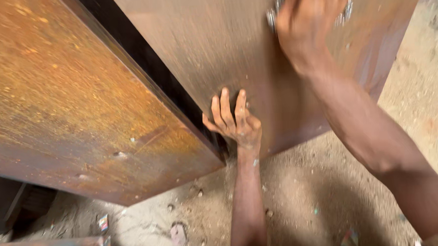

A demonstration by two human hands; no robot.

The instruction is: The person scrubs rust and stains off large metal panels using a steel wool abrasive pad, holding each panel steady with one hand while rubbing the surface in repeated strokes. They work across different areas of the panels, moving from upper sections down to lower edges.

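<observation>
Dusty dirt floor [302, 193] below, and a rusty orange steel plate [67, 96] slants across the left. Beside it stands a brown steel sheet [210, 43], long edges running up and down — left hand [236, 122] flat against it, fingers spread. Up top, right hand [308, 18] presses a blurred wire brush [273, 13] — its grip, cannot tell.

The brown panel [225, 48], rusty and streaked, stood tilted across the upper middle, from twelve o'clock down to a lower edge near five. Its surface looked scuffed and dull. A metallic, bristly tool [275, 12] lay pressed against it at one o'clock, blurred, only its silvery edges showing. The orange-rust panel [72, 95] filled nine o'clock, a dark gap between the two.
</observation>
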